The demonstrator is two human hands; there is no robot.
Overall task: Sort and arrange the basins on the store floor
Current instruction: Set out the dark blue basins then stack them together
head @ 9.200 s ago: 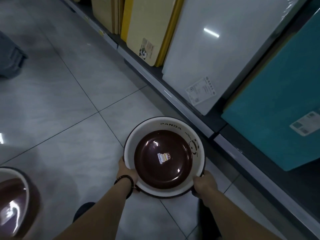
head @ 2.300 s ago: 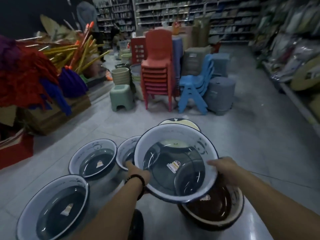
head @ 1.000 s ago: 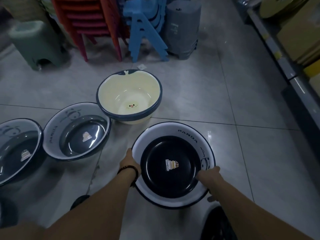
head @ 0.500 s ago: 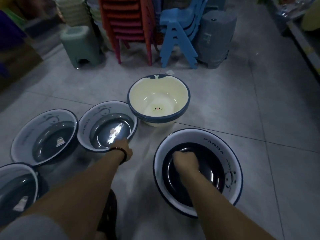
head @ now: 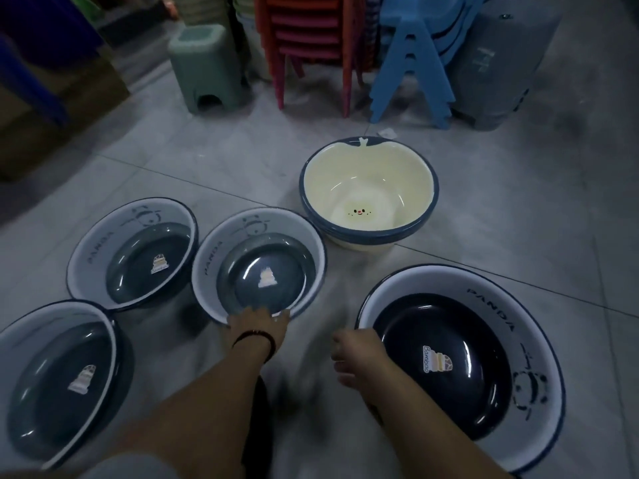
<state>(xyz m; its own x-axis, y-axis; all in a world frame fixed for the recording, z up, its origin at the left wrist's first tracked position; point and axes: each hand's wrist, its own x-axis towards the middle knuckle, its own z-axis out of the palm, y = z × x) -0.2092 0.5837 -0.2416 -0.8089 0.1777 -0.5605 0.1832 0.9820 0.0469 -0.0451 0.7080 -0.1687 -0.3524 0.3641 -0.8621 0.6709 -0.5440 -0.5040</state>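
Five basins sit on the grey tiled floor (head: 525, 216). The largest, a white panda basin (head: 484, 326) with a navy bottom and a dark rim line, lies nearest on the right. The right hand (head: 359, 357) is at its near-left rim, but it is blurred, and I cannot tell whether the fingers clasp the edge or only hang beside it.

The left hand (head: 257, 323), with a dark bracelet (head: 256, 338) at the wrist, lies on the near rim of the middle grey basin (head: 259, 267). Its fingers rest over the edge, and whether they curl under is not visible. The two hands are apart, with a strip of bare floor between them and between these two basins.

The middle basin's left rim is just beside a second grey basin (head: 133, 254). A third grey basin (head: 58, 378) sits nearer, cut off by the left edge of view, its far rim close under the second one. Beyond the middle basin stands a deeper cream basin (head: 368, 195) with a blue rim and a small face in its bottom, and more blue rims show below its own.

Open tiles spread to the right of the cream and navy basins. Farther back the floor is lined by a green stool (head: 207, 67), red chairs (head: 311, 39), blue chairs (head: 411, 63) and grey stools (head: 494, 63).
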